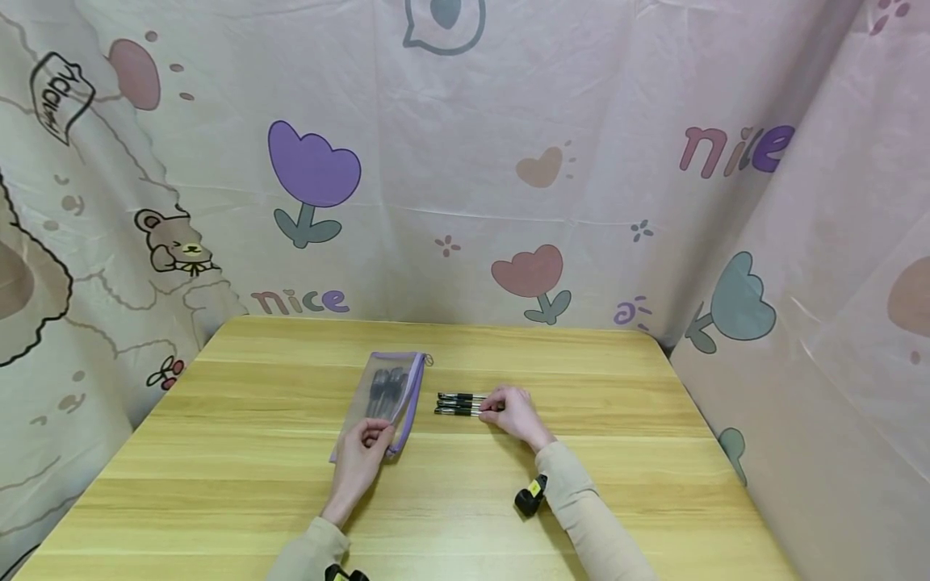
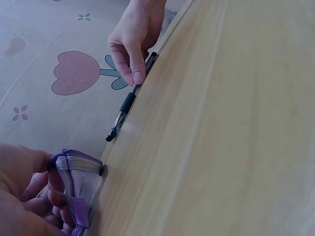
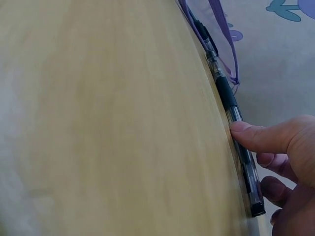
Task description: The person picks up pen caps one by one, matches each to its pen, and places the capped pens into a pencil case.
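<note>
My left hand pinches the near end of a see-through zip pouch with purple trim. Dark pens show inside the pouch. The left wrist view shows the pouch's zip edge lifted and gaping between thumb and fingers. Right of the pouch, three black gel pens lie side by side on the table, capped tips toward the pouch. My right hand grips their right-hand ends, hiding them in the head view. From the right wrist, the thumb lies against the nearest pen, with the fingers on the far side.
The wooden table ends at a printed curtain behind it, with curtain at both sides too. A black wrist device with a yellow label sits by the right cuff, and another by the left.
</note>
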The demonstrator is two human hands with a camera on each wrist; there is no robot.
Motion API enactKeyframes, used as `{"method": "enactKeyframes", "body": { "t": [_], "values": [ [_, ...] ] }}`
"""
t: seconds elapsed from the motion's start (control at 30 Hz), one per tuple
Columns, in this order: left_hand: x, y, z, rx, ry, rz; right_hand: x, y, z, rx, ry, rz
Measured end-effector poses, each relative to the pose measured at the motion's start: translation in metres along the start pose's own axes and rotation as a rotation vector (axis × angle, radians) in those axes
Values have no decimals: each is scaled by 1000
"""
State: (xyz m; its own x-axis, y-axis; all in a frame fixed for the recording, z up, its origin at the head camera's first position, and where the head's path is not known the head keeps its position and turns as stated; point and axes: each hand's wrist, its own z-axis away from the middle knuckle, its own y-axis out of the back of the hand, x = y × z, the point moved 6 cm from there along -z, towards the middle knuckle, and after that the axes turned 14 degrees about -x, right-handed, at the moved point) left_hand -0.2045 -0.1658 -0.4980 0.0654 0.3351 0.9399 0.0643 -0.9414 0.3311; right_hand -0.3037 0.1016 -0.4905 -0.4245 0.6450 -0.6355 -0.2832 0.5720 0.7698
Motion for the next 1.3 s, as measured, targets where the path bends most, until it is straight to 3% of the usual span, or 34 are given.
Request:
{"method": "enactKeyframes", "body": {
  "t": [0.63,1.3],
  "values": [
    [1,0,1,-6,-12,-10,2,1,1,1,-26,-29],
    [0,0,0,6,-8,-8,1,0,6,-58,-26,-103]
  ]
}}
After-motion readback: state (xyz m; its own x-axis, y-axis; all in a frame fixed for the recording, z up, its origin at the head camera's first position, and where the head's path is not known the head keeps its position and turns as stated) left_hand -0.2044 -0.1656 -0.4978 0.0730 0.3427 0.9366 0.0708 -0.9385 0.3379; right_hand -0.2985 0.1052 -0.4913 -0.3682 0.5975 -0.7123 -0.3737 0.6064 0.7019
